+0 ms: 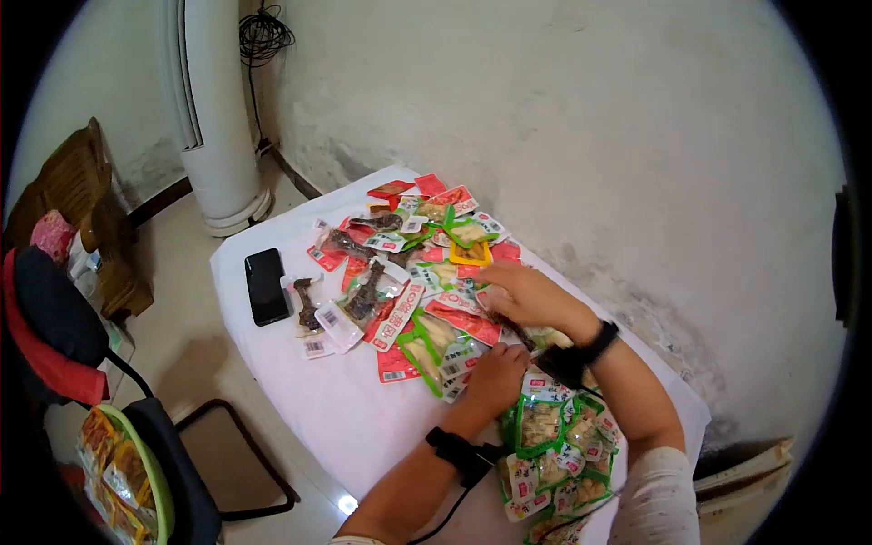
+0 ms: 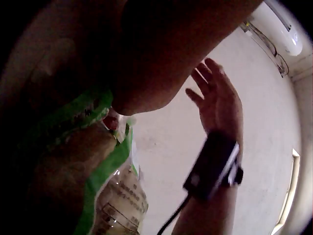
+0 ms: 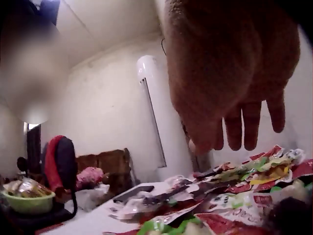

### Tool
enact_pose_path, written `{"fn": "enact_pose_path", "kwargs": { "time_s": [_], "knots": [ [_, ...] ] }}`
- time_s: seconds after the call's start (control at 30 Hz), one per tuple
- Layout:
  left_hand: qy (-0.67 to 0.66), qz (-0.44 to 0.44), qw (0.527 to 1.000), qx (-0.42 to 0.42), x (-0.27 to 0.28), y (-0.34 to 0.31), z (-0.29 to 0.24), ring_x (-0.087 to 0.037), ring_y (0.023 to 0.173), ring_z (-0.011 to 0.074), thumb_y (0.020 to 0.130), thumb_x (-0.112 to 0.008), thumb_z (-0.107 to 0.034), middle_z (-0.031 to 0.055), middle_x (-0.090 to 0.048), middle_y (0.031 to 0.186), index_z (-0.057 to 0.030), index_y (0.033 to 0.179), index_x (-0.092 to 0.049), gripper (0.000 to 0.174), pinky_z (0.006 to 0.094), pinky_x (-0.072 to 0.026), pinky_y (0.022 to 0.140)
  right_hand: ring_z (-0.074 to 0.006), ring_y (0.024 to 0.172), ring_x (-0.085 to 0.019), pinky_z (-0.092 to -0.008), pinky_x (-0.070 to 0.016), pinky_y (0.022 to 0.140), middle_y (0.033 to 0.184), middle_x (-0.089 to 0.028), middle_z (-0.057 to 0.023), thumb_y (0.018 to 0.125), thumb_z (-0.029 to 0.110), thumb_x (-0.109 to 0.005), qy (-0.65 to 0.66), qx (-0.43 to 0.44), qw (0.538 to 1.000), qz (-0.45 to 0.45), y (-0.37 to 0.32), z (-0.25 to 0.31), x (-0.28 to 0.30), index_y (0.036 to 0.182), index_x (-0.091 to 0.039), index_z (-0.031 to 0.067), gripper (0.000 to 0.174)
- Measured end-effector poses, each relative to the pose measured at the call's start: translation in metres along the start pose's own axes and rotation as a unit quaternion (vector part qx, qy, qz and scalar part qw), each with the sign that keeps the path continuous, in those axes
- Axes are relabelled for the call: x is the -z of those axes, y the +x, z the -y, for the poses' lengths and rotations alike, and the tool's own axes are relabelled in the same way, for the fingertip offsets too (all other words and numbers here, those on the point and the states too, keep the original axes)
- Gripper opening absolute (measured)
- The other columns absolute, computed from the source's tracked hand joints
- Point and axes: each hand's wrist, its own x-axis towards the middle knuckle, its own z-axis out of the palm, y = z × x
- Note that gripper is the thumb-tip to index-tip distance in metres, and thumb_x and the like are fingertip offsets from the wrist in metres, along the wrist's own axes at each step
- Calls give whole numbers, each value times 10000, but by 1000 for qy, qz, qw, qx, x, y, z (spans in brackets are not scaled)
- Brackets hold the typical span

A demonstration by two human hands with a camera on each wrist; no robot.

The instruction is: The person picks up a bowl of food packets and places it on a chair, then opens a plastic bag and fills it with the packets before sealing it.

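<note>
My right hand (image 1: 531, 295) is over the right side of a pile of snack packets (image 1: 445, 272), fingers stretched out. In the right wrist view its straight fingers (image 3: 252, 125) point down above the packets, holding nothing. At the near edge of the pile is my left hand (image 1: 495, 377), beside a clear packet with green edges (image 1: 427, 350). Its fingertips are partly hidden, so I cannot tell whether they grip a packet. The left wrist view shows a green-edged packet (image 2: 120, 200) close under the dark hand. Several green-edged packets (image 1: 554, 445) lie grouped between my forearms.
A black phone (image 1: 265, 287) lies at the left of the white-covered table (image 1: 272, 381), near dark vacuum-packed pieces (image 1: 363, 291). The wall (image 1: 636, 136) runs along the far right side. A green basin (image 1: 150, 463) of packets sits on a chair at left.
</note>
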Motion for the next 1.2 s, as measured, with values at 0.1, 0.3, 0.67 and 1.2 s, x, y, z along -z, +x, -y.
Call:
{"fn": "enact_pose_path", "kwargs": {
  "time_s": [0.1, 0.3, 0.67, 1.2],
  "knots": [
    [7, 36, 999, 21, -8, -2, 3, -569, 906, 298, 774, -508, -151, 166, -616, 980, -36, 837, -658, 199, 439, -463, 768, -331, 1015, -565, -411, -462, 869, 1070, -595, -175, 834, 180, -557, -33, -8, 999, -4, 70, -10, -42, 1075, -620, 41, 285],
    [-263, -182, 947, 37, 4, -26, -7, -590, 936, 317, 738, -575, -233, 198, -611, 985, -55, 907, -620, 249, 458, -446, 758, -293, 814, -628, -411, -506, 680, 873, -611, -127, 766, 127, -579, -214, 20, 969, -119, 161, -27, -119, 829, -639, 33, 128],
    [-50, 35, 994, 89, -26, -15, 3, -529, 994, 333, 811, -472, -137, 151, -597, 1051, -5, 967, -614, 249, 427, -434, 839, -422, 797, -575, -488, -459, 671, 806, -599, -233, 848, 162, -502, 42, -115, 935, -331, 148, -59, -86, 866, -550, 10, 160],
    [-2, 24, 999, 32, 10, -4, -13, -516, 1017, 274, 770, -518, -117, 112, -580, 1081, -35, 1054, -616, 311, 404, -461, 862, -129, 695, -612, -293, -519, 586, 833, -620, -34, 946, 246, -505, 303, -322, 897, -23, 50, -52, -31, 1000, -601, 33, 240]
  ]
}}
